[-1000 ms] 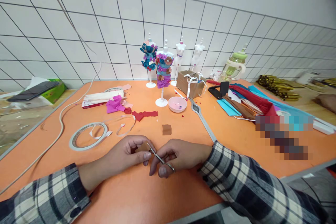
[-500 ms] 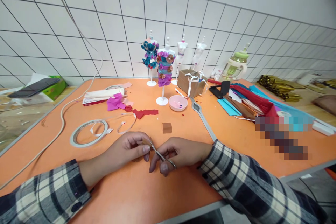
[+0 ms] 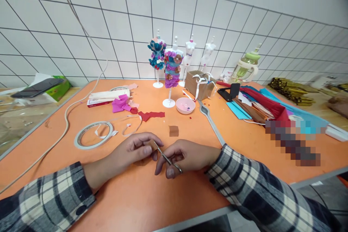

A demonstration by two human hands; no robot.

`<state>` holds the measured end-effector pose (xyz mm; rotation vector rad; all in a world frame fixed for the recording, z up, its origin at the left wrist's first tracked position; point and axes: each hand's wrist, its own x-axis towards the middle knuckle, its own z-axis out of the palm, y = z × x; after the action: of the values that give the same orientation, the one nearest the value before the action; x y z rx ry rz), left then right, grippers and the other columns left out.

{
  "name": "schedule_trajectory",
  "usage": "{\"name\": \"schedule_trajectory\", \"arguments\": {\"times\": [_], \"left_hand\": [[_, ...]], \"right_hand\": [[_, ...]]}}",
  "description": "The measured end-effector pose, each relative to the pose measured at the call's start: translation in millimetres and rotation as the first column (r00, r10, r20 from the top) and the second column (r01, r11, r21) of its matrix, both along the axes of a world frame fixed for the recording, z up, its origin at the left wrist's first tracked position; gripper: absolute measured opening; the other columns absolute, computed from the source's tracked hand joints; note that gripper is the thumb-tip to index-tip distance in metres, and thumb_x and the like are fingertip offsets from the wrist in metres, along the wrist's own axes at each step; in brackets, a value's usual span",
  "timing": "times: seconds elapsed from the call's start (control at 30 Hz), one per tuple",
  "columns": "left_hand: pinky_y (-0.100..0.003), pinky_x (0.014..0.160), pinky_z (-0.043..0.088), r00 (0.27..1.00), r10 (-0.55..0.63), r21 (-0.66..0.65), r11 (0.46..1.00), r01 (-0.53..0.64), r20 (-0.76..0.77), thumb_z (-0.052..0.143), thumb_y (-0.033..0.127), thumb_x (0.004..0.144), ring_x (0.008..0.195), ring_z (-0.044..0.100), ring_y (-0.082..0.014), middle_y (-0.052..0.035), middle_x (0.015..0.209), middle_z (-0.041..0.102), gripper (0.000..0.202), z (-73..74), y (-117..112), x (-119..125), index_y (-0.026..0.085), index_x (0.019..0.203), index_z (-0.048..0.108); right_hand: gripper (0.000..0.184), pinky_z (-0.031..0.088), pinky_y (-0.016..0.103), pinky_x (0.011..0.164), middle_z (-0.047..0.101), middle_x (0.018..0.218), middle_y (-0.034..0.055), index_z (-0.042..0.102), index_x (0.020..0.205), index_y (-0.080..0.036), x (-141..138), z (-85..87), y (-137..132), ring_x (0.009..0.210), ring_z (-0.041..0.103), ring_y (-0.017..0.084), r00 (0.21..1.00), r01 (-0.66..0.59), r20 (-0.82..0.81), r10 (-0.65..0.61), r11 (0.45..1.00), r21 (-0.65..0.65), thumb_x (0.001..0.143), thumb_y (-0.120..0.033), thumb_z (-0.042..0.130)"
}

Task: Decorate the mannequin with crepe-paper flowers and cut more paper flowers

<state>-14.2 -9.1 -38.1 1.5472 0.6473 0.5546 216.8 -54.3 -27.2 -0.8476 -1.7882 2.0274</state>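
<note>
Between the thumb and fingers of my left hand is a small piece of brown paper, partly hidden by the fingers. My right hand is closed round the handles of small metal scissors, thumb in one loop. The scissor blades point up and left and meet the edge of the held paper. Just beyond my hands, a brown paper square lies flat on the orange table.
Behind stand small mannequins, one dressed in purple and blue paper. A pink bowl, a cardboard box, a tape roll and red paper scraps lie around. Coloured paper is piled right, beside a green-lidded bottle.
The brown paper in my left hand now shows more beside the scissor blades, its angle changed. My hands stay in nearly the same place, and the view has shifted slightly.
</note>
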Motion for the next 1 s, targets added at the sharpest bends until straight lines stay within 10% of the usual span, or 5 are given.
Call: {"name": "schedule_trajectory", "arguments": {"times": [0.37, 1.0], "left_hand": [[-0.024, 0.055, 0.046, 1.000, 0.022, 0.031, 0.999, -0.023, 0.010, 0.080, 0.044, 0.080, 0.058, 0.060, -0.0141, -0.0028, 0.065, 0.070, 0.028, -3.8, 1.8, 3.2, 0.017, 0.077, 0.073], [-0.016, 0.044, 0.040, 0.997, -0.074, -0.072, 0.995, 0.073, -0.015, 0.079, 0.057, 0.077, 0.046, 0.050, -0.0067, 0.0021, 0.057, 0.061, 0.047, -7.8, 2.6, -2.1, 0.013, 0.074, 0.061]], "right_hand": [[0.040, 0.045, 0.021, 0.072, 0.065, 0.085, 0.0011, 0.070, 0.110, -0.012, 1.2, -2.7, 0.5, 0.077, 0.059, 0.010, 0.999, -0.034, -0.012, 0.034, 0.998, 0.051, 0.083, -0.041, 0.075], [0.033, 0.041, 0.020, 0.068, 0.062, 0.076, -0.0029, 0.072, 0.098, -0.013, 0.1, 0.3, -0.9, 0.068, 0.051, 0.007, 0.999, -0.038, -0.028, 0.039, 0.998, 0.045, 0.078, -0.038, 0.079]]}}
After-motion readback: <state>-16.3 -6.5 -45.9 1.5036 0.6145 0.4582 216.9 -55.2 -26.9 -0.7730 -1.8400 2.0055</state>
